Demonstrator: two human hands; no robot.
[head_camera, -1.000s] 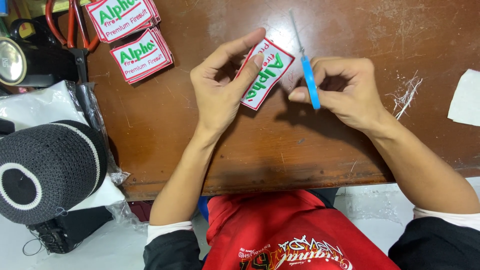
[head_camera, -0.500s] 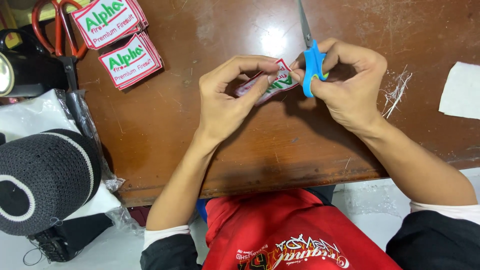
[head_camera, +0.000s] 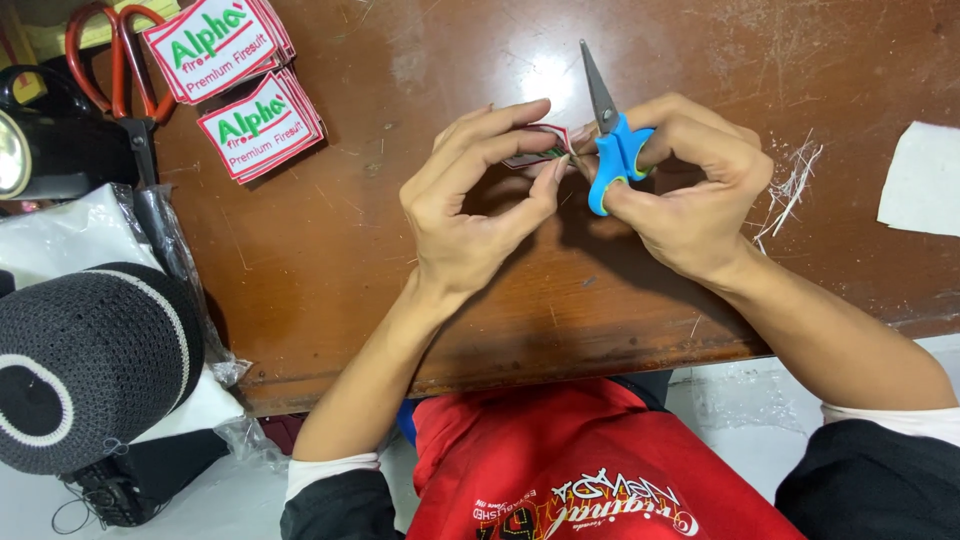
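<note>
My left hand (head_camera: 475, 205) pinches a small embroidered patch (head_camera: 533, 145), white with a red border, held edge-on above the brown wooden table (head_camera: 400, 260). Most of the patch is hidden by my fingers. My right hand (head_camera: 690, 190) grips small blue-handled scissors (head_camera: 610, 140), blades pointing away from me, right beside the patch's edge. The two hands nearly touch at the fingertips.
Two stacks of matching patches (head_camera: 240, 85) lie at the table's far left, beside red-handled scissors (head_camera: 120, 60). Loose white thread clippings (head_camera: 790, 185) and a white cloth piece (head_camera: 920, 180) lie at right. A black knitted cap (head_camera: 90, 360) and a lamp (head_camera: 20, 140) sit at left.
The patch has turned from flat and face-up to edge-on between my left fingers. The scissors have moved in from the right to the patch's edge, blades now pointing away.
</note>
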